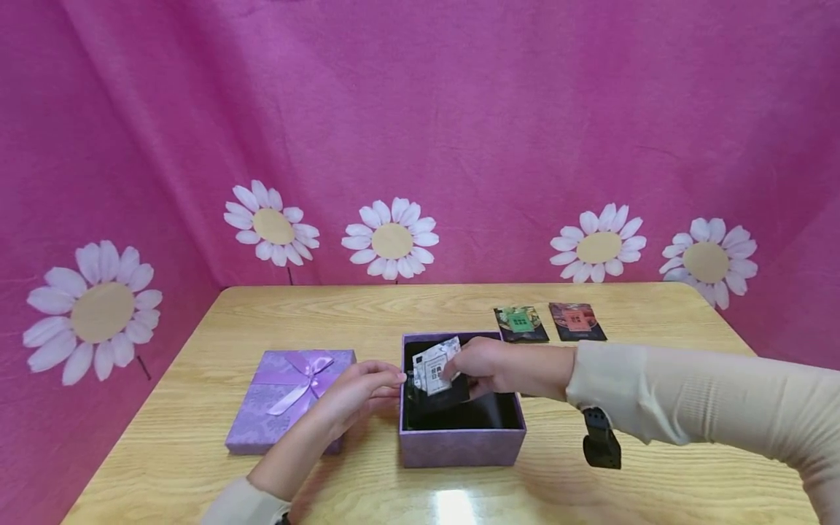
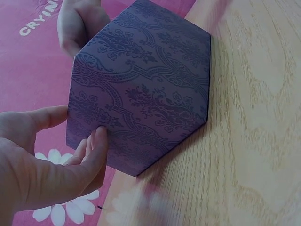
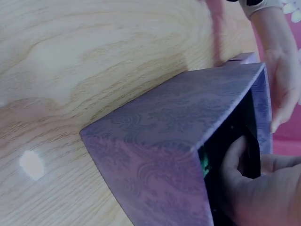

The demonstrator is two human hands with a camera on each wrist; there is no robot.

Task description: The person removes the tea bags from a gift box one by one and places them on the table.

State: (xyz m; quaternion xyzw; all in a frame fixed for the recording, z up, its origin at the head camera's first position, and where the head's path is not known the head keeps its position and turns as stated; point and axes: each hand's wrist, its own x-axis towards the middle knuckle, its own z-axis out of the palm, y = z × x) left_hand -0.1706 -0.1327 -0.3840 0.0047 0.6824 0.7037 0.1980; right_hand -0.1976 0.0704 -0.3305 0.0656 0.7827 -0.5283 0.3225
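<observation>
A purple patterned gift box (image 1: 462,446) stands uncovered on the table, its inside dark. My right hand (image 1: 482,364) reaches into it and pinches a black-and-white sachet (image 1: 436,369), tilted inside the box near the left wall. In the right wrist view, the right hand's fingers (image 3: 235,157) are inside the box, partly hidden by its wall. My left hand (image 1: 367,390) holds the box's left side, thumb at the rim. In the left wrist view its fingers (image 2: 96,146) press the outer wall. Something green (image 3: 204,162) shows inside the box.
A purple lid (image 1: 272,394) with a ribbon bow lies left of the box. Behind the box, to the right, lie a green-labelled sachet (image 1: 520,323) and a red-labelled sachet (image 1: 577,321). Beyond the wooden table (image 1: 157,452) hangs a pink cloth (image 1: 485,131) with daisies.
</observation>
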